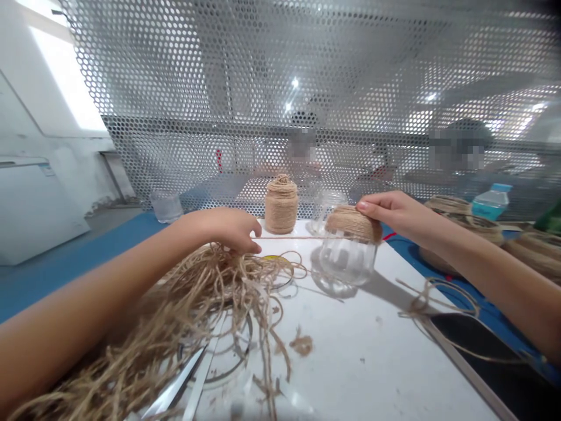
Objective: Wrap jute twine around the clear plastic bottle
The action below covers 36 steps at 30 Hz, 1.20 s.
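Glass jar (347, 257), twine-wrapped at its upper end, stands near the far edge of the desk (350, 351). The right hand (394, 213) grips the wrapped top with slightly curved fingers. Left hand (228, 229), curled, touches a taut twine strand (289, 237); whether it pinches cannot be told. Loose jute fibres (197, 316) lie beneath, beside scissors (175, 380).

A tall screen of perforated silver metal (280, 70) fills the far side, with small white ceiling lights (294, 83) glinting through its round holes. To the left stands a white wall (26, 105) with a bright, glowing panel of light (65, 76) high up, and below it a low white cabinet (35, 210). A blue-painted floor (65, 275) meets a grey concrete strip (114, 225) near the wall.
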### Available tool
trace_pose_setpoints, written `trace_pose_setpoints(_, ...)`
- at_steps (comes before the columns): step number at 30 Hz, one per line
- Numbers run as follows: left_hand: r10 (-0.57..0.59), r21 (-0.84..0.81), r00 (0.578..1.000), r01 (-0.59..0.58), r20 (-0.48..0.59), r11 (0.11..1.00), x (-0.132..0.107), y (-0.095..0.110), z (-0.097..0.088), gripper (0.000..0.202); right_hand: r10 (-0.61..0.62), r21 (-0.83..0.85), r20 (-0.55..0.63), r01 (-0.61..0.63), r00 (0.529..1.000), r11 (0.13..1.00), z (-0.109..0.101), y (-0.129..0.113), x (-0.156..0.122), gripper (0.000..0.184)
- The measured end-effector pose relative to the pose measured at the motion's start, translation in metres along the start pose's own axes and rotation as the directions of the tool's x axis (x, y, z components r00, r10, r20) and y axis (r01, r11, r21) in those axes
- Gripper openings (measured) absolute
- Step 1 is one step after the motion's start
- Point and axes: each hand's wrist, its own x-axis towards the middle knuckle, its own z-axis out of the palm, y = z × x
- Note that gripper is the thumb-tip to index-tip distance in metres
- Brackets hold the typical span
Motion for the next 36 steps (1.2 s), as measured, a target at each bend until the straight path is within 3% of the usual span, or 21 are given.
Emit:
trace_pose_setpoints(9,-0.241,0.234,0.955,0.277,-0.17,0.932,-0.011,0.011,-0.005,0.043,0.033,-0.046,-0.005,-0.033,0.999,0.998,-0.004,0.007,0.003,0.04)
trace_pose_setpoints(16,-0.3,0.23,0.93,0.346,-0.212,0.91,-0.014,0.011,-0.007,0.042,0.032,-0.118,-0.032,-0.036,0.999,0.992,-0.006,0.007,0.003,0.041)
trace_pose_setpoints(18,-0.257,0.193,0.949,0.291,-0.18,0.937,-0.013,0.005,-0.009,0.049,0.039,-0.118,-0.026,-0.042,0.999,0.992,-0.005,0.007,0.003,0.04)
trace_pose_setpoints(20,-0.123,0.111,0.988,0.133,-0.093,0.985,-0.012,-0.004,-0.014,0.057,0.04,-0.113,-0.016,-0.042,0.999,0.993,-0.004,0.008,0.003,0.041)
trace_pose_setpoints(22,0.025,0.012,1.0,-0.025,-0.017,1.0,-0.012,-0.012,-0.02,0.062,0.034,-0.118,-0.008,-0.035,0.999,0.992,-0.003,0.009,0.004,0.041)
trace_pose_setpoints(23,0.062,-0.011,0.998,-0.063,-0.03,0.998,-0.013,-0.014,-0.023,0.061,0.031,-0.126,-0.006,-0.032,0.999,0.991,-0.003,0.01,0.004,0.041)
trace_pose_setpoints(25,0.076,-0.017,0.983,-0.08,-0.166,0.997,-0.016,-0.011,-0.029,0.053,0.03,-0.143,-0.002,-0.03,1.0,0.989,-0.003,0.011,0.005,0.042)
trace_pose_setpoints(27,0.094,-0.017,0.93,-0.107,-0.355,0.994,-0.02,0.003,-0.033,0.041,0.033,-0.147,0.001,-0.033,0.999,0.989,-0.003,0.012,0.005,0.043)
trace_pose_setpoints(29,0.189,-0.033,0.878,-0.226,-0.439,0.974,-0.026,0.028,-0.029,0.033,0.037,-0.137,0.006,-0.036,0.999,0.99,-0.003,0.011,0.005,0.043)
trace_pose_setpoints(33,0.466,0.041,0.786,-0.494,-0.405,0.868,-0.032,0.083,0.004,0.022,0.036,-0.109,0.015,-0.034,0.999,0.993,-0.002,0.008,0.003,0.044)
trace_pose_setpoints(36,0.496,0.226,0.763,-0.441,-0.415,0.868,-0.025,0.104,0.037,0.019,0.023,-0.09,0.02,-0.021,1.0,0.996,-0.001,0.005,0.003,0.044)
